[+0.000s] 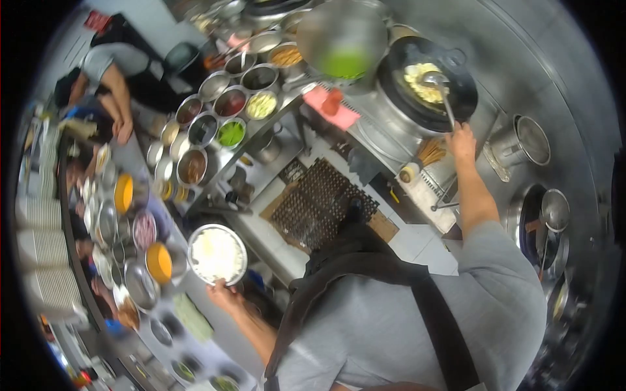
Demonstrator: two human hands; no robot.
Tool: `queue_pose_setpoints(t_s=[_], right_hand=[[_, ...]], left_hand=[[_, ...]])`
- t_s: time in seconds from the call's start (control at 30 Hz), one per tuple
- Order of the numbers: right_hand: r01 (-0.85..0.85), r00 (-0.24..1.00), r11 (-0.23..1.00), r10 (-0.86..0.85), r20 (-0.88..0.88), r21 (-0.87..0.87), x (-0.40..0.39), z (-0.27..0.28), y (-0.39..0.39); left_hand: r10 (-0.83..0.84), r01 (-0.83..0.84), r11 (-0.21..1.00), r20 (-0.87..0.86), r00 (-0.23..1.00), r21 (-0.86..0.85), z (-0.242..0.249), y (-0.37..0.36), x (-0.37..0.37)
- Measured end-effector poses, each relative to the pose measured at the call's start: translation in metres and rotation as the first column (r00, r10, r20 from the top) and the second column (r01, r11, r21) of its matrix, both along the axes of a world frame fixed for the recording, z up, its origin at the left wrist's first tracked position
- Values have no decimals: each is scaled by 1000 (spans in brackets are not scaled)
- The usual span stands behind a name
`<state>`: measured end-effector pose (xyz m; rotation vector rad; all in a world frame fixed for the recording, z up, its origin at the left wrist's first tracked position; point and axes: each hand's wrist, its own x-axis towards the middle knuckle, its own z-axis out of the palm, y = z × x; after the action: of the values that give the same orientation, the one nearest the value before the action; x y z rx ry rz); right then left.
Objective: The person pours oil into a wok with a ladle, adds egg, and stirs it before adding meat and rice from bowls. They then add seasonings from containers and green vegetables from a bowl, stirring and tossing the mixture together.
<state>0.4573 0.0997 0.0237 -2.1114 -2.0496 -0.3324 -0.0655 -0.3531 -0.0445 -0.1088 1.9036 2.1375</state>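
My left hand (225,294) grips the near rim of a round metal bowl (244,255) filled with white food that looks like rice (218,253). The bowl is beside the edge of the left counter. On the other side, my right hand (462,140) is closed around the handle of a ladle (447,107). The ladle's head rests on pale yellow food, perhaps egg (420,79), inside a black wok (398,98) on the stove.
Several metal pots of sauces and a pot of chopped greens (231,133) crowd the corner counter. A bamboo brush (430,153) lies near the wok. Left are orange containers (158,262) and plate stacks (40,238). Another person (117,72) leans at the counter. A perforated mat (319,202) covers the floor.
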Motion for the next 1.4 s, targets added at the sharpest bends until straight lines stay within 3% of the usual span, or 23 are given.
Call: queue_pose_setpoints(t_s=[0.07,0.13,0.2,0.33,0.37,0.43,0.6,0.7,0.73,0.77,0.8,0.87,0.9,0.93,0.97,1.0,1.03,1.07,1.13,1.2,1.33,1.4], right_hand=[[57,998,981,-52,33,-187,27,-19,8],[94,991,944,-121,-66,-318,54,-50,15],[98,966,937,-170,-194,-335,75,-71,12],[-6,895,921,-170,-413,-391,66,-44,-39],[13,891,919,-190,-413,-394,69,-45,-48],[-133,886,968,20,-463,-213,76,-48,-55],[-26,816,951,-158,-556,-308,60,-58,41],[149,825,969,-233,-515,-199,25,-59,49],[56,506,954,-280,-816,-293,15,-55,32],[-71,87,939,-332,-939,-338,8,-53,21],[-55,89,938,-338,-937,-344,7,-55,24],[-137,-267,947,-317,-910,-290,6,-65,23],[-139,-166,921,-384,-908,-364,13,-69,37],[-122,-168,915,-402,-900,-385,11,-68,42],[66,356,949,-312,-881,-309,3,-64,51],[178,784,973,-231,-576,-148,-6,-61,55],[238,773,935,-347,-532,-263,-15,-57,52],[249,774,931,-358,-523,-268,-22,-47,39],[197,614,887,-443,-653,-417,-37,-11,-1],[218,477,779,-610,-632,-588,-69,36,-34],[228,562,841,-525,-640,-491,-66,-4,-46],[297,738,859,-483,-472,-416,-47,-24,-6]], left_hand=[[-117,116,992,38,992,39,-7,55,24],[-227,227,973,15,974,-30,-5,103,43],[-377,378,925,32,926,-33,6,145,62],[-507,504,862,83,858,61,4,209,83],[-563,559,826,93,821,66,4,224,88],[-640,636,768,95,762,71,6,263,95],[-792,794,608,65,606,6,19,352,102],[-822,822,569,52,567,35,31,397,101],[-832,831,554,47,553,38,33,412,101],[-852,851,523,48,521,48,36,423,99],[-870,868,493,52,490,65,36,434,100],[-894,894,446,55,444,47,35,462,97],[-916,915,400,70,396,52,34,471,92],[-932,931,359,78,354,70,31,479,89],[-936,935,348,89,341,72,29,486,85],[-946,945,318,91,311,75,27,494,80],[-955,954,288,91,281,80,26,502,73],[-963,961,261,93,252,90,23,508,68],[-964,962,255,108,244,98,23,516,61],[-963,963,253,125,241,95,21,521,51],[-981,982,169,112,159,86,13,543,35],[-989,988,131,82,125,79,12,552,34]])
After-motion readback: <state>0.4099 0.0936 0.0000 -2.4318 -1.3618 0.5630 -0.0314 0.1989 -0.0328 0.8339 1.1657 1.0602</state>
